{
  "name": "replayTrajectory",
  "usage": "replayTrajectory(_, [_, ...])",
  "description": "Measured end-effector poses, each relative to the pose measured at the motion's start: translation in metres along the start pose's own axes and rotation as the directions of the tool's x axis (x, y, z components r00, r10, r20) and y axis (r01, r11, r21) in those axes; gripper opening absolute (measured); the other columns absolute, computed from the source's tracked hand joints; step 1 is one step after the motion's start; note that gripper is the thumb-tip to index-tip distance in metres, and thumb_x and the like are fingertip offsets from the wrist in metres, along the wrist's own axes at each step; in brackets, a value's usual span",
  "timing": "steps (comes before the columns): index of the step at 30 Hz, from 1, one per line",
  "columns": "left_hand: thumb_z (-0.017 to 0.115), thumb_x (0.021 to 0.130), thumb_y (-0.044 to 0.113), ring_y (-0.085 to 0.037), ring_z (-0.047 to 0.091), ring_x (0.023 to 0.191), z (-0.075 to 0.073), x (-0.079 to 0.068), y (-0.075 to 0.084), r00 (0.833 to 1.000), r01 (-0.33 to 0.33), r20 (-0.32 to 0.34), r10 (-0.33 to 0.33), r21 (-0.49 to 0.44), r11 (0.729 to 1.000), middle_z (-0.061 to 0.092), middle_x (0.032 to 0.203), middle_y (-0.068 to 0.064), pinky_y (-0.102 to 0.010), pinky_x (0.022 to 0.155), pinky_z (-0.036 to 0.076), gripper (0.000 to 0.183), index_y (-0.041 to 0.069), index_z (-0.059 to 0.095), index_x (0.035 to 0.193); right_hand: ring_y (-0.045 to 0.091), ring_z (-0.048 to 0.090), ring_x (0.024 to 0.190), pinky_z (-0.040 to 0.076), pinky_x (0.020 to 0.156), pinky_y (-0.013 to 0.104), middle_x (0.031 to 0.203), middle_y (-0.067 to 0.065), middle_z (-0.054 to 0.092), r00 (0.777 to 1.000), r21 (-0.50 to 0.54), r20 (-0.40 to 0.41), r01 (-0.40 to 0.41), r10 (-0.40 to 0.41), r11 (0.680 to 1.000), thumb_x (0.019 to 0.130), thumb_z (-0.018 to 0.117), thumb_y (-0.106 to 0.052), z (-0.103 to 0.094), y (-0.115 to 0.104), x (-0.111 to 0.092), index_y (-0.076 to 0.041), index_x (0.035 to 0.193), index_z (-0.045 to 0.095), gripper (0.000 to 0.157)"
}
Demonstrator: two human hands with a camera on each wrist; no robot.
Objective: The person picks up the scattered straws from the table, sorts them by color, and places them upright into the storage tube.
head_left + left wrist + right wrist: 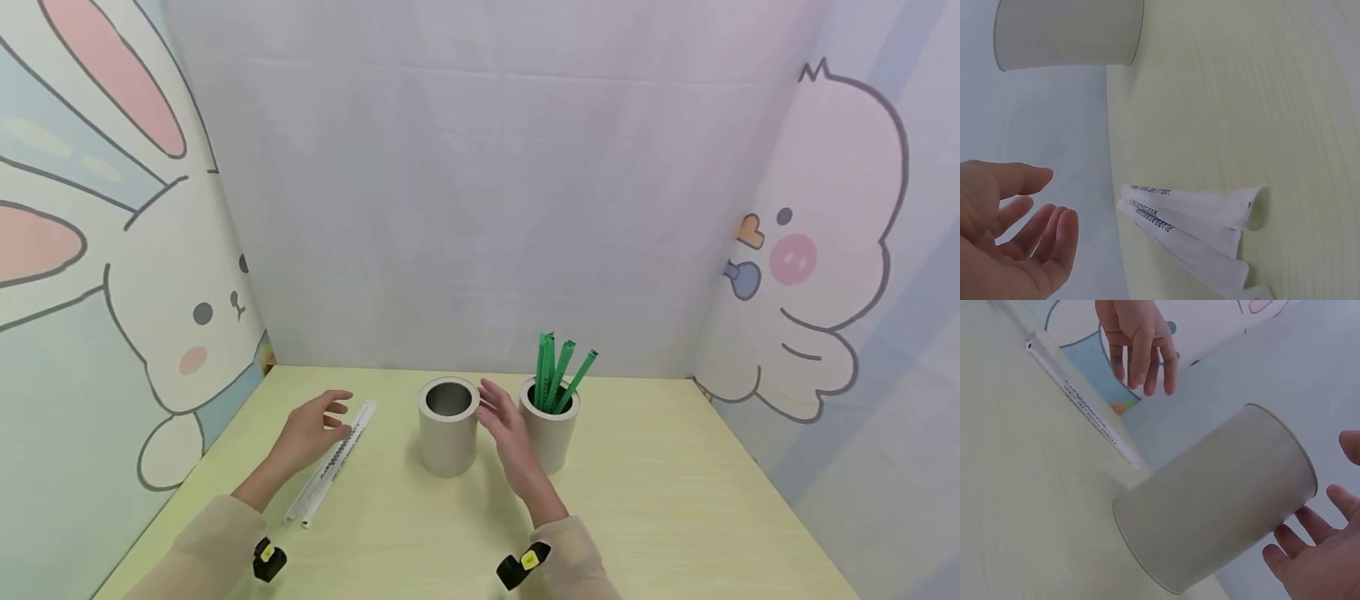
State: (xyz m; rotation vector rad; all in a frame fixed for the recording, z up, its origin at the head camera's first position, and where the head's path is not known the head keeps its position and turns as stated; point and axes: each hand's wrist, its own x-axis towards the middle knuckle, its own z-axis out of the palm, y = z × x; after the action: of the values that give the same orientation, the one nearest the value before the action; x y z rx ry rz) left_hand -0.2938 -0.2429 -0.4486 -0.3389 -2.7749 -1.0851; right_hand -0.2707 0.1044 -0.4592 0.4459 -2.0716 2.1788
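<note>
My left hand (311,428) hovers above several slim white printed paper-wrapped sticks (332,471) lying on the table. Its fingers (1063,240) are loosely bent and hold nothing. A whitish cylindrical holder (447,442) stands upright in the middle, its dark inside showing no contents in the head view. Beside its right wall is my right hand (513,437), fingers spread and slightly bent. In the right wrist view, some fingertips (1286,537) seem to touch the holder's wall. A second whitish holder (551,437), right of this hand, contains several slim green sticks (555,379).
The pale yellow table (660,500) meets a plain grey-white cloth (480,208) at the back. Cloths with a cartoon rabbit (165,333) and a cartoon chick (832,225) hang along the left and right sides.
</note>
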Motion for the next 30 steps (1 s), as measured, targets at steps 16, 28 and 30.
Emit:
replayTrajectory(16, [0.077,0.093,0.006,-0.034,0.069,0.103,0.010,-0.004,-0.011,0.993,0.081,0.083,-0.085,0.050,0.995,0.071,0.122,-0.021,-0.048,0.083,0.061,0.042,0.000,0.067,0.133,0.037,0.037,0.155,0.024,0.128,0.062,0.167,0.014,0.042,0.999,0.009,-0.033,-0.040,0.040,0.999,0.109,0.059,-0.031,0.001,0.013,-0.001,-0.014,0.165,0.037,0.062])
replayTrajectory(28, [0.079,0.091,0.003,-0.032,0.070,0.097,0.011,-0.004,-0.017,0.990,0.076,0.109,-0.085,0.088,0.993,0.072,0.114,-0.020,-0.044,0.076,0.062,0.036,-0.001,0.071,0.126,0.035,0.033,0.157,0.022,0.128,0.062,0.169,0.013,0.039,0.997,0.012,-0.008,-0.079,0.079,0.997,0.111,0.056,-0.031,0.007,0.016,0.001,-0.016,0.167,0.034,0.062])
replayTrajectory(30, [0.079,0.090,0.003,-0.029,0.069,0.095,0.013,-0.003,-0.017,0.990,0.066,0.115,-0.076,0.090,0.994,0.072,0.112,-0.018,-0.043,0.073,0.061,0.035,-0.001,0.071,0.124,0.034,0.035,0.157,0.024,0.128,0.060,0.168,0.013,0.040,0.997,0.007,-0.010,-0.072,0.072,0.997,0.111,0.056,-0.030,0.007,0.016,0.001,-0.015,0.167,0.033,0.062])
